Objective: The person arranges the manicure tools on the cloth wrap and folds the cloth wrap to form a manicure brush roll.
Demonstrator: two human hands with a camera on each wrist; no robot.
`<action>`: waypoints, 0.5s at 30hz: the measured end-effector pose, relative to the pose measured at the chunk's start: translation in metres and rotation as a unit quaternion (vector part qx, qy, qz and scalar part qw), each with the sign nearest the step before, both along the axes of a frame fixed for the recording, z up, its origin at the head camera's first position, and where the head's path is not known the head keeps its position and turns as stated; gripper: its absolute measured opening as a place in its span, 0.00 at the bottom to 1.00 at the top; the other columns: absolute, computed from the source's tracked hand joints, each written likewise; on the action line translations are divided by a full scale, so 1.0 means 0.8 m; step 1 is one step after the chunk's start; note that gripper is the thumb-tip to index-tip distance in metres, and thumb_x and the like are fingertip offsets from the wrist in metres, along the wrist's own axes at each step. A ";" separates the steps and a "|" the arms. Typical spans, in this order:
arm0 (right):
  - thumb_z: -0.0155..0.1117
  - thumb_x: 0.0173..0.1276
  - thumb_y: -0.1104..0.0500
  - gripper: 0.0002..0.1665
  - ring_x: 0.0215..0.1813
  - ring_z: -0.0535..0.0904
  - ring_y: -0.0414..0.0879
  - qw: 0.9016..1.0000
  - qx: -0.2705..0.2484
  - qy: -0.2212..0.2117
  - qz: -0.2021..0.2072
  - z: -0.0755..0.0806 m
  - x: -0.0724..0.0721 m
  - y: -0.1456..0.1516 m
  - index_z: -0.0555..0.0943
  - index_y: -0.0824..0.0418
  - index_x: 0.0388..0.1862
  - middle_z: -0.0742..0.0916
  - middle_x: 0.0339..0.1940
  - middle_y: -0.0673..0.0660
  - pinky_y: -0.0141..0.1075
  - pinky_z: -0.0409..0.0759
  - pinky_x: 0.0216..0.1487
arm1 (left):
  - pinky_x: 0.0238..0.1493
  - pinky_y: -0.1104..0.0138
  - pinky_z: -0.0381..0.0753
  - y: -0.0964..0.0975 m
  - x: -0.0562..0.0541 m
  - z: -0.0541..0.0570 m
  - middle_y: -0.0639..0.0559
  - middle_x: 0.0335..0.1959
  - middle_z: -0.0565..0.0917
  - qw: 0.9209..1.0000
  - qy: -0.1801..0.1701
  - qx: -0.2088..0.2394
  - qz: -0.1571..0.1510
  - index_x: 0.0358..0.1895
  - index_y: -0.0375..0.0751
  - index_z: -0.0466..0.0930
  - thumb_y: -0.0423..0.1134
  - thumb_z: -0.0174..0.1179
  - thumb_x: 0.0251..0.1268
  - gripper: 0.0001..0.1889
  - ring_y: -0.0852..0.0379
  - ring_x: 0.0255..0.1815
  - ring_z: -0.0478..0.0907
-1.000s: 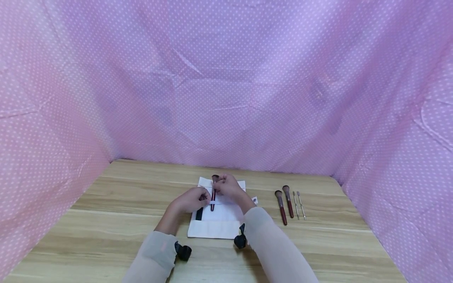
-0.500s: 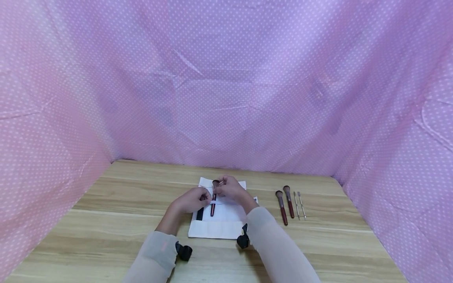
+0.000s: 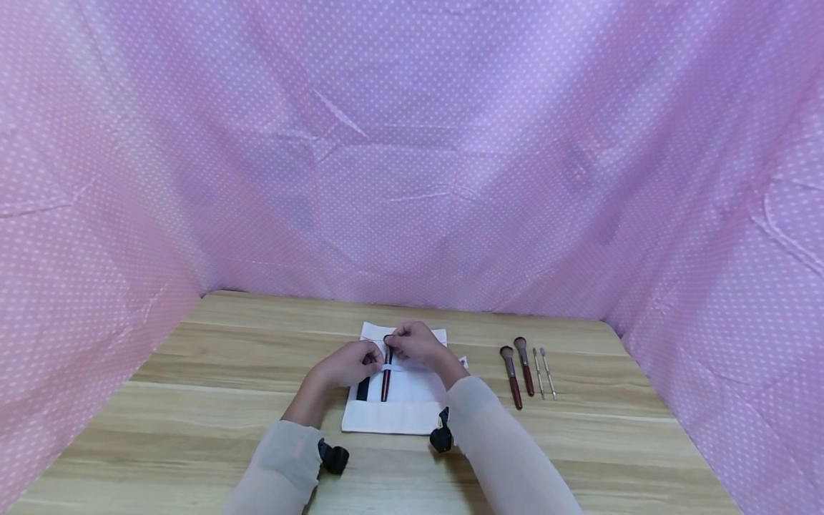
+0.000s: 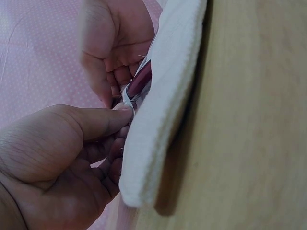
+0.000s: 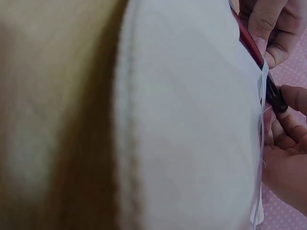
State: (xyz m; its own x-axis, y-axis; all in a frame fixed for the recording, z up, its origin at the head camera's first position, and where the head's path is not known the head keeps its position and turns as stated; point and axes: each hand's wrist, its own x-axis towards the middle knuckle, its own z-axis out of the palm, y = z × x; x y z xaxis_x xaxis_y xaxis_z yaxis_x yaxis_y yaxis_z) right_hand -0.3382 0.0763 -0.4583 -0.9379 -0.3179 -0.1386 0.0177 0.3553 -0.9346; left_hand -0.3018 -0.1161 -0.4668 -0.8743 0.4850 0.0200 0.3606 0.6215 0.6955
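A white cloth brush roll [image 3: 412,417] lies open on the table, crossed by a narrow white elastic band [image 4: 127,96]. My left hand [image 3: 350,363] pinches the band at its left part, thumb on top. With thumb and fingers, my right hand [image 3: 418,345] holds a makeup brush [image 3: 385,386] near its bristle end. The brush's dark red handle passes under the band and points toward me, its end near the roll's lower fold. In the right wrist view, the brush's dark head [image 5: 278,101] sits between the right thumb and fingers; the fingers partly cover it.
To the right of the roll, two more red-handled makeup brushes [image 3: 513,379] [image 3: 525,368] lie beside two thin metal tools [image 3: 539,375] [image 3: 548,375]. A black strip [image 3: 363,389] shows at the roll's left side. Pink dotted cloth [image 3: 412,179] hangs around the wooden table [image 3: 193,400].
The makeup brush has slid toward me under the band, its handle end now closer to the lower fold. My right hand has moved slightly down with it; the left hand has stayed in place.
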 end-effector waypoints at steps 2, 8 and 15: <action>0.64 0.75 0.61 0.07 0.35 0.79 0.42 1.000 0.009 0.004 0.005 0.000 0.000 0.002 0.82 0.65 0.39 0.85 0.35 0.54 0.32 0.81 0.39 | 0.43 0.63 0.75 0.000 0.000 0.000 0.54 0.32 0.79 1.000 0.000 0.002 0.000 0.36 0.41 0.81 0.26 0.58 0.69 0.07 0.58 0.37 0.74; 0.66 0.73 0.64 0.05 0.36 0.78 0.43 0.999 0.037 0.016 0.031 0.005 0.005 0.007 0.86 0.65 0.41 0.86 0.36 0.54 0.32 0.78 0.37 | 0.44 0.62 0.75 0.000 0.002 0.000 0.54 0.34 0.79 1.000 0.000 0.003 0.001 0.36 0.41 0.81 0.26 0.58 0.69 0.07 0.58 0.38 0.74; 0.66 0.72 0.66 0.05 0.37 0.80 0.44 0.995 0.071 0.020 0.061 0.015 0.011 0.011 0.86 0.66 0.42 0.87 0.36 0.54 0.34 0.81 0.40 | 0.46 0.61 0.76 0.001 0.002 0.000 0.53 0.36 0.79 1.000 -0.011 0.003 0.009 0.37 0.42 0.81 0.27 0.57 0.71 0.07 0.57 0.40 0.75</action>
